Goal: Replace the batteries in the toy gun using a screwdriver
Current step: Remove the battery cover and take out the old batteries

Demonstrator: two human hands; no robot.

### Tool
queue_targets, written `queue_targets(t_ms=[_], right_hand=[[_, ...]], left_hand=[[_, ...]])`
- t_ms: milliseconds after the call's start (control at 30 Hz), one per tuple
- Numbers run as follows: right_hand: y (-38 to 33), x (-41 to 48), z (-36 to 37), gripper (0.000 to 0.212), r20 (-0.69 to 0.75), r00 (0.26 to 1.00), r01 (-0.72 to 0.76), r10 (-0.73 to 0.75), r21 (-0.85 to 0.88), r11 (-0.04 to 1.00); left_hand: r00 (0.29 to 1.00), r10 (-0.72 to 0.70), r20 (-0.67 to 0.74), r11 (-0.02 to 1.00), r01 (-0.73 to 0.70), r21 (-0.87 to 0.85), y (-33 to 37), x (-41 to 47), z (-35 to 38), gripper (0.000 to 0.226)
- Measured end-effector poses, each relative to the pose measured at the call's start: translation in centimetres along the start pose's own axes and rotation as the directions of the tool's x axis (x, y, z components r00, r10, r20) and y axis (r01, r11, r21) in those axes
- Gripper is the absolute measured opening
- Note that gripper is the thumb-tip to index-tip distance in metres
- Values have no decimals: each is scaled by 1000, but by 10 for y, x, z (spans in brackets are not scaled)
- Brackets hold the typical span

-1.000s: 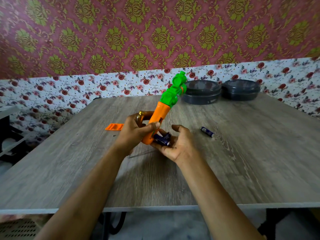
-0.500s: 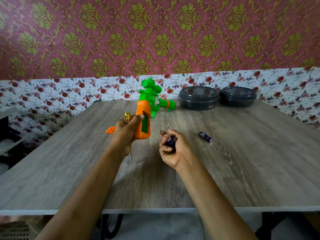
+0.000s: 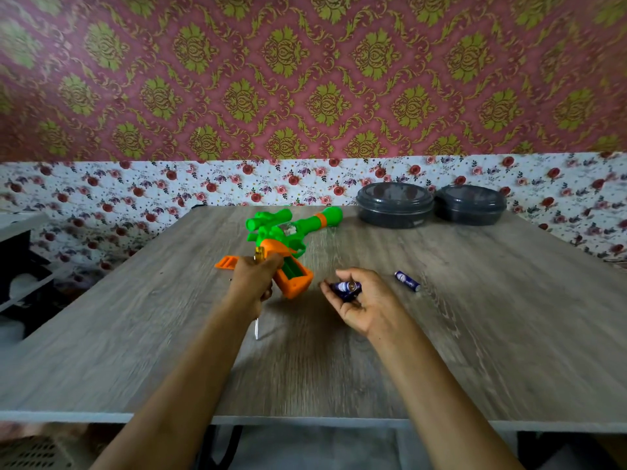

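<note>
The left hand (image 3: 254, 283) grips the toy gun (image 3: 281, 232) by its orange handle, and the screwdriver (image 3: 257, 329) too, at the middle of the desk (image 3: 475, 334). The right hand (image 3: 366, 300) curls round batteries (image 3: 346, 287) — one more battery (image 3: 407, 281) lies just right of it.

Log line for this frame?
left hand grips toy gun, screwdriver | right hand holds batteries | cover, loose battery on table

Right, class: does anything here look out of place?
The battery compartment of the toy gun stands open: its orange cover lies apart on the table, left of the gun, and one battery lies loose to the right.
</note>
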State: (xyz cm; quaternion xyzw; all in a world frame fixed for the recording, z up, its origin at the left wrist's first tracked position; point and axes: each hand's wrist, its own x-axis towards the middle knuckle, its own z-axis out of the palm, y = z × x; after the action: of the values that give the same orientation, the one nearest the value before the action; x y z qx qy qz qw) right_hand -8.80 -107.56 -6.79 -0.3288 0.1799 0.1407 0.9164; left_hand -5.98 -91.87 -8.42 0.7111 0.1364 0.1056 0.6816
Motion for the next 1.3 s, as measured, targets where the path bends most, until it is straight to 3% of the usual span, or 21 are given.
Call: queue_targets(t_ms=[133, 267, 467, 500, 600, 700, 800, 900, 1000, 1200, 1300], right_hand=[[0, 11, -7, 10, 0, 1000, -23, 23, 22, 999], [2, 21, -13, 10, 4, 1000, -27, 27, 25, 999], [2, 13, -11, 12, 0, 1000, -27, 27, -18, 999], [2, 13, -10, 10, -2, 1000, -21, 21, -19, 1000], [2, 16, -8, 6, 1, 1000, -1, 1, -47, 999], [3, 18, -5, 25, 2, 1000, 18, -18, -4, 1000], [4, 17, -3, 31, 21, 999, 25, -27, 62, 998], [6, 17, -2, 30, 25, 999, 33, -35, 64, 997], [6, 19, -4, 33, 42, 998, 45, -47, 39, 998], [10, 23, -5, 34, 46, 997, 57, -57, -17, 998], [11, 23, -6, 23, 32, 998, 53, -53, -25, 998]], left_hand=[[998, 53, 27, 972, -58, 228, -5, -1, -2, 24], [992, 119, 49, 935, -129, 331, -8, 1, -4, 22], [983, 170, 61, 664, -160, 730, -6, 12, -17, 36], [982, 183, 48, 637, -156, 755, -3, 13, -19, 40], [965, 257, 51, 712, -225, 665, 11, 16, -38, 52], [886, 434, 164, 612, -423, 668, 19, 17, -65, 23], [734, 616, 287, 413, -611, 676, 24, 13, -89, 19], [673, 681, 288, 253, -587, 769, 16, 16, -108, 26], [696, 692, 193, 229, -466, 855, -5, 17, -120, 23], [849, 517, 107, 225, -256, 940, -16, 17, -122, 6], [879, 473, 56, 289, -216, 933, -22, 16, -122, 6]])
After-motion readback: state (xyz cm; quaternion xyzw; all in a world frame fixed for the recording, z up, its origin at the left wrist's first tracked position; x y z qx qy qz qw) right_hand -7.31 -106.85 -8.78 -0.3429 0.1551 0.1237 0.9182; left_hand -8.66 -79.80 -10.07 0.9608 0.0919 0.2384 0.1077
